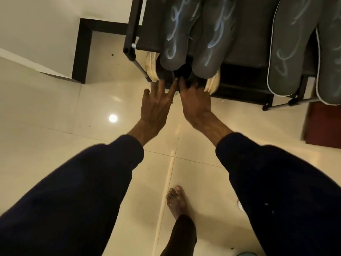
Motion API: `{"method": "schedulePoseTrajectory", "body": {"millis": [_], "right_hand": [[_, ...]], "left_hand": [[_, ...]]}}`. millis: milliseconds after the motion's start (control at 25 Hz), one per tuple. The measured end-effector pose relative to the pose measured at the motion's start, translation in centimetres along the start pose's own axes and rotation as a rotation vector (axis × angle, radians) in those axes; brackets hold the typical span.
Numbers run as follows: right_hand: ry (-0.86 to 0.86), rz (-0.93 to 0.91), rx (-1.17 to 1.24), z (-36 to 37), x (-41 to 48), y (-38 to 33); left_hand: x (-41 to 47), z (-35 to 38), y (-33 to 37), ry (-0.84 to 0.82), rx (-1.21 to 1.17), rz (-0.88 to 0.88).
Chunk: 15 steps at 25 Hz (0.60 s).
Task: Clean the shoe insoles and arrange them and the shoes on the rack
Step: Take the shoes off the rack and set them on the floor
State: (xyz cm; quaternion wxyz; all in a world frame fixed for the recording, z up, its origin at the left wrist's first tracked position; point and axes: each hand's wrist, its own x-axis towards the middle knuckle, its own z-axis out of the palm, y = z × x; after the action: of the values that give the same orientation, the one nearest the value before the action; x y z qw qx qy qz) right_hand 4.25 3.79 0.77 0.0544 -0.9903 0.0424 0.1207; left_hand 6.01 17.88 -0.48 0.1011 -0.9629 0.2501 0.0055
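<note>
Now I'd push the sneakers (213,85) squarely onto the lower shelf, heels level. My left hand (156,106) touches them with straight, spread fingers, but I cannot tell how my right hand's (195,102) fingers lie. The shoe rack (131,34) carries four grey insoles (175,34) on top, overhanging the sneakers.

A black-framed rack (130,24) stands on the cream tiled floor (55,108). Its dark top shelf (249,34) carries four grey insoles, all overhanging the front edge: one pair (175,34) near the left end and another pair (291,52) at the right end. On the lower shelf (239,85), under the left pair, sit two shoes (152,65) with cream soles. The floor also bears a bare foot (177,200), scattered dark specks (112,55) and a dark red object (321,124) by the rack's right end.
</note>
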Motion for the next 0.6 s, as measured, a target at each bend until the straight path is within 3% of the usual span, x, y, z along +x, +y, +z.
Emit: {"method": "schedulePoseTrajectory", "body": {"millis": [120, 240, 320, 400, 520, 600], "right_hand": [[0.013, 0.026, -0.162, 0.4, 1.3, 0.4], [0.033, 0.001, -0.083, 0.5, 1.2, 1.2], [0.121, 0.014, -0.027, 0.4, 0.8, 2.5], [0.183, 0.069, 0.155, 0.4, 0.1, 4.4], [0.330, 0.163, 0.578, 0.5, -2.3, 6.7], [0.369, 0.169, 0.742, 1.1, -4.7, 6.9]], "left_hand": [[2.9, -0.2, 0.2, -0.128, 0.045, -0.008], [5.5, -0.1, 0.3, -0.210, 0.049, 0.017], [6.1, -0.2, 0.3, -0.161, 0.045, -0.002], [5.8, -0.3, -0.1, -0.033, -0.108, -0.046], [3.6, -0.5, -0.4, 0.222, -0.542, -0.131], [1.2, -1.0, 0.8, 0.234, -0.796, -0.165]]}}
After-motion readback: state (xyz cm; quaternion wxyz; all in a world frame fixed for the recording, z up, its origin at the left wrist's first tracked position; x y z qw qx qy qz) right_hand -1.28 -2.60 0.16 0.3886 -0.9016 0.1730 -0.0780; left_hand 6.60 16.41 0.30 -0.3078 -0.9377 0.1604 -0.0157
